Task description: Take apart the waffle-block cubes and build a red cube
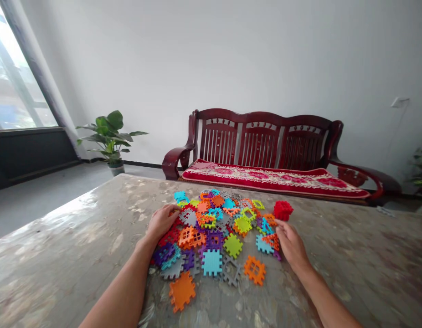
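Note:
A heap of flat plastic interlocking tiles with notched edges, in several colours, lies on the table. My left hand (164, 221) rests at the heap's left edge, its fingers stretched over red and grey tiles (188, 217). My right hand (290, 239) is at the right edge, thumb and index finger apart, with the index fingertip against an orange tile (270, 220). Below that are an orange-red tile (272, 241) and a light blue tile (264, 244). Just beyond my right hand sits a red block (283, 210) built from joined tiles. Nearest me lies a solid orange tile (182, 291).
The table (77, 255) has a patterned, shiny cover. Behind it stands a dark red wooden bench (259, 136) with a red floral cushion (275, 178). A potted plant (111, 136) is on the floor at the left, near a window (18, 77).

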A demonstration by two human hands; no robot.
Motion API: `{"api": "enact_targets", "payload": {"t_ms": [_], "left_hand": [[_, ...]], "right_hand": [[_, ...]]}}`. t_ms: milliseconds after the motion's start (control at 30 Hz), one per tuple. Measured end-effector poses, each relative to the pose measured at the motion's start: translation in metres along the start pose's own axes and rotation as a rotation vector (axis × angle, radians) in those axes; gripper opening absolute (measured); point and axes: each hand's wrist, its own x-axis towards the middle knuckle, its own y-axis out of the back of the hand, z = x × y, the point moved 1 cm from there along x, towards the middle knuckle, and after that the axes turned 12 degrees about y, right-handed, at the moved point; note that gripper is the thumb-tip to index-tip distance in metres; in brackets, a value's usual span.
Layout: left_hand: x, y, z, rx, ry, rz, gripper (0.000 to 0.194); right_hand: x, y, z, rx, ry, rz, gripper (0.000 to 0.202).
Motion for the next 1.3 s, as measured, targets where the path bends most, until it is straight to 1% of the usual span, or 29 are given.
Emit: {"api": "enact_targets", "payload": {"t_ms": [200, 333, 400, 467, 567, 700, 767, 833, 933, 1000, 1033, 1067, 1133, 1233, 1300], "left_hand": [[-0.002, 0.000, 0.002, -0.007, 0.003, 0.020, 0.030], [-0.002, 0.001, 0.002, -0.003, -0.002, 0.015, 0.030], [-0.002, 0.001, 0.002, 0.003, 0.000, 0.009, 0.030], [-0.002, 0.002, 0.002, 0.011, 0.002, 0.005, 0.030], [-0.002, 0.003, 0.003, 0.022, 0.006, 0.003, 0.031], [-0.002, 0.004, 0.004, 0.033, 0.007, 0.001, 0.031], [-0.002, 0.003, 0.004, 0.032, 0.003, 0.007, 0.031], [-0.002, 0.003, 0.004, 0.024, -0.002, 0.016, 0.031], [-0.001, 0.002, 0.004, 0.015, 0.000, 0.019, 0.031], [-0.001, 0.002, 0.004, 0.021, 0.007, 0.016, 0.032], [-0.001, 0.002, 0.004, 0.026, 0.007, 0.015, 0.032], [0.000, 0.002, 0.003, 0.030, 0.004, 0.014, 0.033], [0.000, 0.002, 0.002, 0.033, -0.008, 0.015, 0.033], [0.001, 0.001, 0.001, 0.031, -0.016, 0.020, 0.032], [0.001, 0.001, 0.001, 0.031, -0.009, 0.023, 0.033]], "right_hand": [[-0.001, -0.004, 0.008, 0.001, 0.021, -0.004, 0.042], [-0.001, -0.004, 0.007, -0.031, 0.028, 0.006, 0.041], [-0.001, -0.002, 0.001, -0.067, 0.082, 0.020, 0.039], [-0.001, 0.000, -0.009, -0.120, 0.167, 0.036, 0.036], [-0.002, 0.001, -0.029, -0.180, 0.306, 0.008, 0.032], [-0.008, -0.006, -0.060, -0.219, 0.448, -0.100, 0.029], [-0.012, -0.012, -0.078, -0.223, 0.510, -0.180, 0.029], [-0.017, -0.020, -0.097, -0.211, 0.588, -0.311, 0.034], [-0.023, -0.029, -0.122, -0.218, 0.710, -0.540, 0.045], [-0.027, -0.032, -0.131, -0.220, 0.754, -0.652, 0.050], [-0.029, -0.032, -0.133, -0.213, 0.757, -0.682, 0.050], [-0.030, -0.032, -0.134, -0.204, 0.748, -0.692, 0.050], [-0.031, -0.030, -0.131, -0.189, 0.711, -0.662, 0.050], [-0.029, -0.027, -0.123, -0.198, 0.660, -0.557, 0.048], [-0.027, -0.027, -0.121, -0.212, 0.637, -0.498, 0.043]]}}
